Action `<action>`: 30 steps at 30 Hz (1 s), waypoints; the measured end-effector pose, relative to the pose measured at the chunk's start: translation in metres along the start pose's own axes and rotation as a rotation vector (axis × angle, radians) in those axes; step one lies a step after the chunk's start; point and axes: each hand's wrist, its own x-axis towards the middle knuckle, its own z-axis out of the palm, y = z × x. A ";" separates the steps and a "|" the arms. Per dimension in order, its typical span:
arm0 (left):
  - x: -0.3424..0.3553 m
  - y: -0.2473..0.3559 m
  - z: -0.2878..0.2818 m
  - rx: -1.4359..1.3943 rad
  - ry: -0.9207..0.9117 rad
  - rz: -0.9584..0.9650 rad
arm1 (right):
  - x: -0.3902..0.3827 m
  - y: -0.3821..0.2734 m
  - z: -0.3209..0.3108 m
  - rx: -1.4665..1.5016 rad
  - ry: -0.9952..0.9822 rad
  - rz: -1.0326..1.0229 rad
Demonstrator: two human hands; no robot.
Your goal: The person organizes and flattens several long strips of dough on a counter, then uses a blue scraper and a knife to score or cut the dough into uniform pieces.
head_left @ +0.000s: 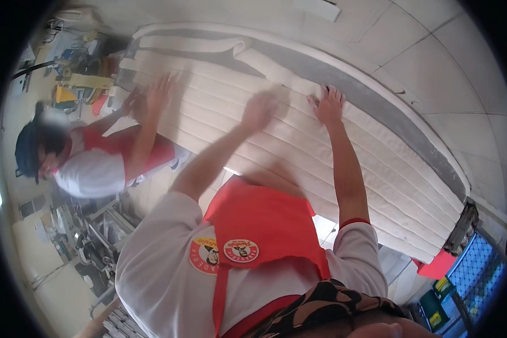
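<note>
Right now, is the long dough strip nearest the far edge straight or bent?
Bent: the dough strip kinks partway along, and grey table shows beside the kink.

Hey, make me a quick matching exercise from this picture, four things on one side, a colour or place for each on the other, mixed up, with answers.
1 Pale strips
2 Wearer's right hand
3 Wearer's apron
4 Co-worker's cap

A Red
B At the strips' far edge
C Dark
D Side by side in long rows

Pairs: 1-D, 2-B, 3-A, 4-C
</note>
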 end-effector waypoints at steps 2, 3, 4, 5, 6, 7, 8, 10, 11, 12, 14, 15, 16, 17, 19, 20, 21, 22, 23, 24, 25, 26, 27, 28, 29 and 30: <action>0.063 -0.044 -0.021 0.034 -0.126 0.063 | 0.008 -0.022 -0.007 0.004 -0.079 0.026; 0.095 -0.078 -0.028 0.129 -0.216 -0.076 | 0.014 -0.040 -0.008 0.013 -0.108 0.018; 0.113 -0.141 -0.052 0.271 -0.127 0.184 | 0.021 -0.077 -0.009 0.099 -0.028 -0.042; 0.157 -0.112 -0.040 0.557 -0.437 0.282 | 0.008 -0.049 -0.006 0.089 0.034 0.036; 0.185 -0.113 -0.043 0.484 -0.476 0.339 | 0.003 -0.042 -0.010 0.108 0.110 0.057; 0.198 -0.124 -0.045 0.408 -0.520 0.378 | -0.010 -0.039 -0.011 0.145 0.187 0.098; 0.200 -0.138 -0.043 0.341 -0.564 0.408 | -0.026 -0.041 -0.010 0.190 0.263 0.128; 0.215 -0.155 -0.040 0.270 -0.727 0.382 | -0.046 -0.046 -0.012 0.223 0.337 0.195; 0.220 -0.164 -0.040 0.240 -0.810 0.372 | -0.064 -0.051 -0.014 0.209 0.320 0.248; 0.225 -0.168 -0.043 0.136 -0.802 0.302 | -0.084 -0.053 -0.020 0.192 0.305 0.307; 0.241 -0.178 -0.058 -0.067 -0.788 0.157 | -0.122 -0.058 -0.033 0.144 0.237 0.382; 0.257 -0.158 -0.077 -0.059 -0.799 0.245 | -0.141 -0.054 -0.043 0.102 0.212 0.453; 0.266 -0.149 -0.089 0.050 -0.813 0.285 | -0.145 -0.056 -0.047 0.092 0.214 0.486; 0.267 -0.142 -0.095 0.161 -0.830 0.315 | -0.152 -0.058 -0.050 0.090 0.206 0.517; 0.263 -0.157 -0.071 0.368 -0.870 0.341 | -0.142 -0.069 -0.047 0.106 0.169 0.497; 0.250 -0.161 -0.052 0.356 -0.869 0.342 | -0.126 -0.074 -0.045 0.105 0.144 0.467; 0.240 -0.160 -0.038 0.347 -0.863 0.346 | -0.107 -0.079 -0.045 0.102 0.124 0.436; 0.233 -0.157 -0.025 0.334 -0.860 0.356 | -0.090 -0.081 -0.043 0.091 0.111 0.393; 0.225 -0.153 -0.016 0.318 -0.870 0.372 | -0.077 -0.082 -0.038 0.082 0.092 0.363; 0.222 -0.147 -0.012 0.330 -0.906 0.369 | -0.065 -0.079 -0.032 0.071 0.070 0.344; 0.220 -0.139 -0.011 0.343 -0.947 0.371 | -0.056 -0.074 -0.027 0.064 0.047 0.332; 0.220 -0.137 -0.012 0.365 -0.988 0.362 | -0.045 -0.071 -0.023 0.034 0.008 0.356; 0.225 -0.138 -0.014 0.246 -1.075 0.325 | -0.032 -0.070 -0.022 0.008 -0.030 0.372; 0.233 -0.141 -0.016 0.128 -1.160 0.285 | -0.025 -0.069 -0.018 -0.017 -0.066 0.389; 0.238 -0.145 -0.013 0.009 -1.240 0.241 | -0.023 -0.064 -0.013 -0.029 -0.056 0.413; 0.244 -0.157 -0.011 0.064 -1.257 0.264 | -0.019 -0.062 -0.008 -0.034 -0.044 0.430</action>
